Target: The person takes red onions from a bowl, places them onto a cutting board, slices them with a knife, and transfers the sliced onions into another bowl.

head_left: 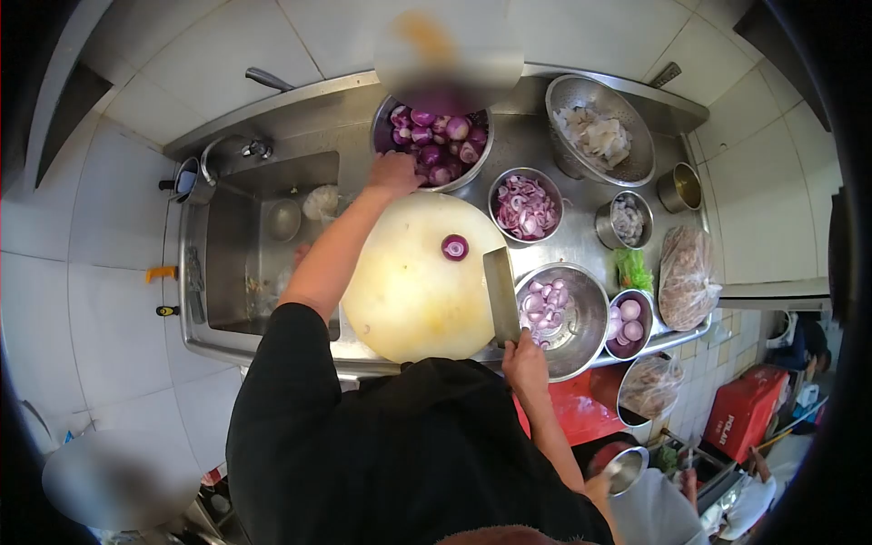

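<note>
My left hand (396,174) is at the near left rim of a large steel bowl (485,156) full of whole red onions (440,136); its fingertips are hidden among the onions. My right hand (527,360) is closed on the handle of a wide cleaver (501,292), whose blade lies along the right edge of the round cutting board (409,282). A cut red onion piece (455,247) rests on the board. Right of the blade, a steel bowl (586,318) holds peeled onion pieces (545,304).
A sink (272,227) lies on the left. Behind and right stand a bowl of sliced onion (525,207), a colander (636,127), small pots and a plastic bag (686,272). People and a red box (745,413) appear at lower right.
</note>
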`<state>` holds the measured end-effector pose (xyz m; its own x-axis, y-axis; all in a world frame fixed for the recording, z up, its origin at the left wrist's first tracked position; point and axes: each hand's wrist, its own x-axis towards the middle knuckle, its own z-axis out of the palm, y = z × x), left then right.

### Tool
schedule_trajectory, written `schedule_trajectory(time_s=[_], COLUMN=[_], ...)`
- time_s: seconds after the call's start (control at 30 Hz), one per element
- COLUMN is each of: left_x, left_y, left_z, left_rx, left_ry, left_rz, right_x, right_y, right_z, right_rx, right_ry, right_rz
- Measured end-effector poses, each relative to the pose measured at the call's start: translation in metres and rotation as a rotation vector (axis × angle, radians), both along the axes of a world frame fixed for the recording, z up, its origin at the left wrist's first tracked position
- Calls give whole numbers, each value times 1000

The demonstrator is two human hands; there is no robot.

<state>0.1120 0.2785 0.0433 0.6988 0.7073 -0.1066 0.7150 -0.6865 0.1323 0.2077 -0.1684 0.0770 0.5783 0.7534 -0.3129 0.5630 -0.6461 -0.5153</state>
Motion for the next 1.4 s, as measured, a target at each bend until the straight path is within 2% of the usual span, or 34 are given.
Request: schedule_trajectory(time_s=[0.07,0.17,0.2,0.3,0.4,0.43,0.53,0.57,0.6,0.67,0.87,0.93,1.0,1.03,1.1,1.13,1.17,1.33,1.4], left_x=[13,29,33,35,39,39,41,43,43,39,2,-22,-45,-56,-68,-72,-76,-99,-104], left_y=[-11,-1,5,17,30,22,29,35,14,12,-2,-11,-7,-31,-67,-69,-83,-132,-150], left_z=[23,-5,-7,-15,-49,-32,-31,-34,4,17,67,80,56,70,87,67,73,84,76], left_rx=[80,65,-48,-121,-148,-208,-270,-249,-234,-191,-69,-249,-473,-586,-666,-872,-935,-682,-1052], left_ry=[95,127,152,176,131,123,69,106,159,189,74,-206,-528,-686,-857,-1077,-1167,-1139,-1370], left_rz=[0,18,60,33,144,149,145,151,167,135,174,127,173,162,122,75,30,-77,25], right_x=[-4,-9,-11,-18,-21,-24,-26,-29,-29,-30,-35,-34,-36,-37,-36,-38,-39,-38,-42], right_y=[4,6,6,10,4,1,7,7,8,7,4,3,4,1,6,7,7,6,7], right_z=[0,0,1,8,-5,-7,4,5,7,9,6,-7,-10,-17,-10,-2,3,-1,1], right_rx=[-8,-31,-34,-82,-13,-24,-131,-125,-116,-79,-74,-71,-60,-29,-23,-32,-47,-46,-44], right_ry=[-25,-92,-113,-114,-143,-150,-124,-119,-116,-127,-154,-169,-173,-220,-147,-154,-165,-207,-216], right_rz=[4,26,29,-3,18,16,-18,-33,-34,-38,-47,-25,-49,-32,-46,-53,-68,-25,-38])
